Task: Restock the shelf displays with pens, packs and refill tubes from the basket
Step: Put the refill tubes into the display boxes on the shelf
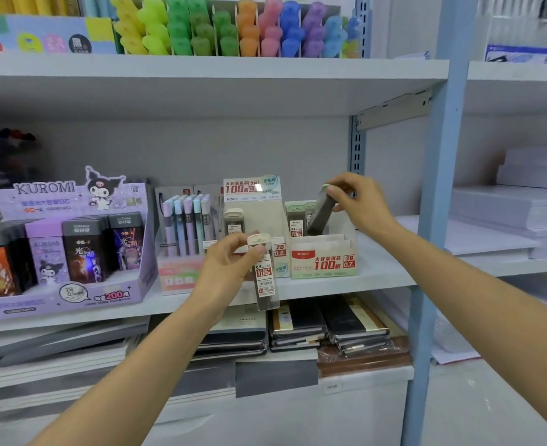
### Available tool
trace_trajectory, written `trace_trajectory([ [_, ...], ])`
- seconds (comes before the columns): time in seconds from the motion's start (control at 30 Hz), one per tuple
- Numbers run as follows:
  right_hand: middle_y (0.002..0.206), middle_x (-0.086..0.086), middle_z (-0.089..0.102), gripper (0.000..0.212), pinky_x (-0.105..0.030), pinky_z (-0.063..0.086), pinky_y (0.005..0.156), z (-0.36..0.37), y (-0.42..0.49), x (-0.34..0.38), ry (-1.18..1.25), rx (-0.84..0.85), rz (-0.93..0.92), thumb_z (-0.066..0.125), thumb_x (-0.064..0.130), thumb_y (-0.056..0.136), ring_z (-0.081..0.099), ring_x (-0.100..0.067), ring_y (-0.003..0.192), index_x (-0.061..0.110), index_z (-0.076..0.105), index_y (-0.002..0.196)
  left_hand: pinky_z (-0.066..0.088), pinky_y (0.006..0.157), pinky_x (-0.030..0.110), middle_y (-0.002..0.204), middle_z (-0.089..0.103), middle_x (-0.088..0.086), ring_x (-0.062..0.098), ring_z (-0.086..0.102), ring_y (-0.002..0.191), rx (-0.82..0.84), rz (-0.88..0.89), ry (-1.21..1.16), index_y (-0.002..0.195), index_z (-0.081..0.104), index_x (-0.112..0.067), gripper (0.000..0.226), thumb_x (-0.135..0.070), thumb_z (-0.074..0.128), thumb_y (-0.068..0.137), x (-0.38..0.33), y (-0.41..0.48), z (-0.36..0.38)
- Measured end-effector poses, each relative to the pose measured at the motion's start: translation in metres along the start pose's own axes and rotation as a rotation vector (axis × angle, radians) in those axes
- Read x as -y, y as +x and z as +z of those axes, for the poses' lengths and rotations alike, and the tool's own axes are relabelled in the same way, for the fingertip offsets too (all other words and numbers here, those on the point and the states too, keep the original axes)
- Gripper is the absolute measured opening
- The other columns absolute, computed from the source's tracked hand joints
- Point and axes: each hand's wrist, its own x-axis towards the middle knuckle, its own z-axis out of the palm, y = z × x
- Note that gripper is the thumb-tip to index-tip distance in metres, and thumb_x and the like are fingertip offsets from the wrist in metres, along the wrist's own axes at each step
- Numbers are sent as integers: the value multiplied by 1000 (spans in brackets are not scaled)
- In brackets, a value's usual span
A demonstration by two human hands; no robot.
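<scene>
One refill tube (265,284) beneath left grip (228,268)

Out of sight
Tilted refill tube (322,214): lower end hidden behind 0.7 box (325,262) wall; highlighters (201,33) cut by top edge

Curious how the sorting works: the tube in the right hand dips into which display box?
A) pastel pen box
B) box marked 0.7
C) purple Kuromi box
B: the right hand pinches a tilted refill tube whose lower end sits inside the box marked 0.7.
</scene>
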Motion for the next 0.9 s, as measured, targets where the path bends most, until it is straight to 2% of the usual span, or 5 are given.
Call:
trace_trajectory([
  [0.13, 92, 5, 65, 17, -28, 47, 74, -4, -1, -4, -25, -60, 8, 61, 23, 93, 55, -10, 78, 15, 71, 105, 59, 80, 33, 100, 74, -1, 15, 71, 92, -18, 12, 17, 104, 65, -15, 15, -20, 65, 90, 1, 1, 0],
  [0.37, 92, -14, 70, 25, -31, 59, 71, -10, 0, 1, 228, 24, 209, 73, 27, 84, 69, -23, 77, 7, 65, 96, 59, 75, 31, 94, 75, -3, 12, 72, 87, -18, 30, 29, 103, 66, -14, 13, -18, 65, 91, -2, 1, 2],
  [0.47, 98, -9, 68, 18, -39, 58, 82, -15, 4, 1, 145, 21, 158, 72, 18, 85, 66, -31, 90, 13, 62, 99, 59, 72, 28, 92, 76, -4, 11, 72, 85, -9, 25, 29, 102, 67, -13, 13, -18, 66, 90, -2, 1, 2],
  [0.57, 105, -2, 65, 30, -29, 57, 83, -16, 7, 2, 85, 89, 64, 71, 7, 84, 65, -19, 93, 18, 57, 109, 59, 69, 25, 89, 76, -7, 10, 72, 83, -1, 21, 17, 102, 67, -13, 13, -18, 66, 90, -3, 1, 2],
  [0.9, 105, -5, 70, 23, -32, 53, 93, -6, 9, -3, 19, 128, -27, 69, 6, 86, 65, -17, 98, 9, 71, 108, 60, 69, 26, 90, 76, -4, 13, 73, 84, 1, 11, -10, 100, 67, -13, 11, -17, 65, 91, -5, 0, 0],
])
